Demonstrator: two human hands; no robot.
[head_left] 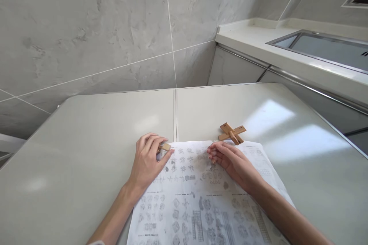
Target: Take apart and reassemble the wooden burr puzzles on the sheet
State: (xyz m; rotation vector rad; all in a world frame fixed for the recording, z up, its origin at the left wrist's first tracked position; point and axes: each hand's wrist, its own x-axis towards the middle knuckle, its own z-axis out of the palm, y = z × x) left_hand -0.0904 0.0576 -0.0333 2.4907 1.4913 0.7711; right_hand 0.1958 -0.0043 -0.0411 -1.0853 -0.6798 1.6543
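Note:
My left hand is curled over light wooden puzzle pieces at the upper left of a printed sheet. One flat end pokes out between thumb and fingers; the rest is hidden under the palm. On the sheet's upper right lies my right hand, its fingers bent inward. A small tan bit shows beneath those fingertips, too little to name. Just beyond the right hand, crossed wooden pieces with small dark marks form an X at the paper's far edge.
The pale, glossy table has a seam down its middle. A grey tiled wall rises behind it. To the right runs a white counter with a glass-topped, metal-framed panel.

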